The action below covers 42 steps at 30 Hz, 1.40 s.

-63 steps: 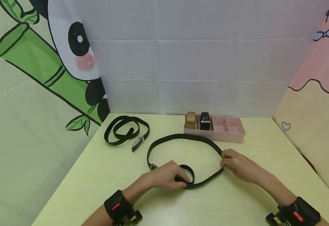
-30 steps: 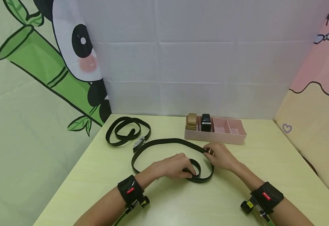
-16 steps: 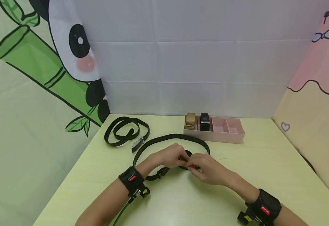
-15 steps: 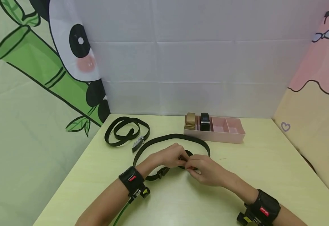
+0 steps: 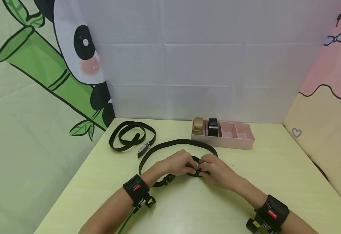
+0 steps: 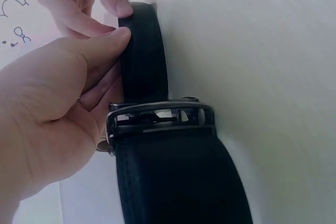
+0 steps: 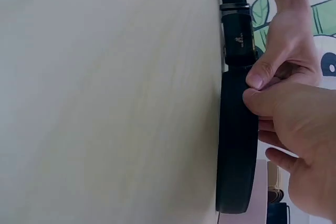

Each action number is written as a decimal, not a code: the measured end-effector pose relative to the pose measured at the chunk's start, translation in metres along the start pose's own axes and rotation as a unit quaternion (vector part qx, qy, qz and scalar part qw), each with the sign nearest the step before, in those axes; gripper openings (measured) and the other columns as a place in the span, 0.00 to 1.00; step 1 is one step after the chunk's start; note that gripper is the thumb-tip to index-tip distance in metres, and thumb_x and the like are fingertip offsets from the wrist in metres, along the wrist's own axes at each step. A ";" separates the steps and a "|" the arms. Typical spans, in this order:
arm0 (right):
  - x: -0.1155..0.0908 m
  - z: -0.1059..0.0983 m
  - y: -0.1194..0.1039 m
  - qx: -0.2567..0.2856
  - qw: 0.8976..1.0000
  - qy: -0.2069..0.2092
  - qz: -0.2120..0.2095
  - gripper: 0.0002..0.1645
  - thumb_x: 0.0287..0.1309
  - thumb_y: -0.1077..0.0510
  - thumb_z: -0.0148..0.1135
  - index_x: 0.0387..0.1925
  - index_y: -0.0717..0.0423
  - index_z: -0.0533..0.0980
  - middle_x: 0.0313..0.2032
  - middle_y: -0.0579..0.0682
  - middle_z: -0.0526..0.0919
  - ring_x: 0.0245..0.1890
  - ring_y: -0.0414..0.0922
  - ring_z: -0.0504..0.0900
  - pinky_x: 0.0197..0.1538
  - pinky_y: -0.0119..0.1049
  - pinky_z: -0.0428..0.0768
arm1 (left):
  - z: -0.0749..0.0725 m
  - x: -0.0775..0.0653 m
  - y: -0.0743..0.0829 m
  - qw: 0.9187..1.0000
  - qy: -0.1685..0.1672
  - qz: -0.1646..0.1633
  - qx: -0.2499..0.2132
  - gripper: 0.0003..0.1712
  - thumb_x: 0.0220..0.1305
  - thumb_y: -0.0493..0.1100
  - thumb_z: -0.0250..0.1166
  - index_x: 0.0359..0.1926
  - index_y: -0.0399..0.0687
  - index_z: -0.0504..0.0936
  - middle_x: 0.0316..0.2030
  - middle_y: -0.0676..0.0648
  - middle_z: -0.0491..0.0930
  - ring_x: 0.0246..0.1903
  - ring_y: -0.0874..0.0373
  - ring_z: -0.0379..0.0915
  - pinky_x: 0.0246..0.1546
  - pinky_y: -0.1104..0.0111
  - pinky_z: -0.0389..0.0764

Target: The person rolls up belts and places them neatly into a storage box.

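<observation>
A black belt [image 5: 182,141] stands on its edge on the table in a wide loop, its inner end wound into a small coil. My left hand [image 5: 177,161] pinches this coil between thumb and fingers. Right beside it, my right hand [image 5: 220,172] pinches the same belt at the coil, both thumbs pressing the strap's upper edge in the right wrist view. The belt's dark metal buckle [image 6: 163,121] sits just below my left fingers in the left wrist view. Fingers partly cover the coil in the head view.
A second black belt [image 5: 124,149] with a silver buckle [image 5: 144,148] lies loosely looped at the back left. Behind the hands is a pink divided box [image 5: 223,141] holding a rolled tan belt [image 5: 198,126] and a rolled black belt [image 5: 213,127]. Printed cloth surrounds the table.
My right hand has slid along the belt from its right side to beside my left hand. The outer loop has shrunk, and the buckle has come round to the near side.
</observation>
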State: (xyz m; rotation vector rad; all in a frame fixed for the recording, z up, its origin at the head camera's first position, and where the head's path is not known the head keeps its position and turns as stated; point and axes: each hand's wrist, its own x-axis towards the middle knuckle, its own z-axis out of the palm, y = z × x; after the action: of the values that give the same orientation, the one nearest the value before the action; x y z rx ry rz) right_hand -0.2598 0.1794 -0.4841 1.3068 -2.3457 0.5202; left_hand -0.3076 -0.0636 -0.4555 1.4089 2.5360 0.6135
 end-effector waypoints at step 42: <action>0.032 -0.017 0.019 0.065 0.983 -0.173 0.015 0.07 0.69 0.66 0.77 0.37 0.51 0.89 0.39 0.44 0.92 0.47 0.42 0.88 0.53 0.40 0.88 | 0.035 -0.026 0.090 0.991 -0.021 0.065 0.111 0.14 0.74 0.47 0.76 0.29 0.56 0.85 0.24 0.62 0.79 0.25 0.80 0.64 0.31 0.86 0.65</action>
State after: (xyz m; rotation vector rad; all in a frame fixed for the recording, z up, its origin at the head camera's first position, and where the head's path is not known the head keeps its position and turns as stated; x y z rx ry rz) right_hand -0.2885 0.1742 -0.4550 1.5287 -2.6534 0.4958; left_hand -0.2120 -0.0335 -0.4493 1.6512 2.5588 0.3227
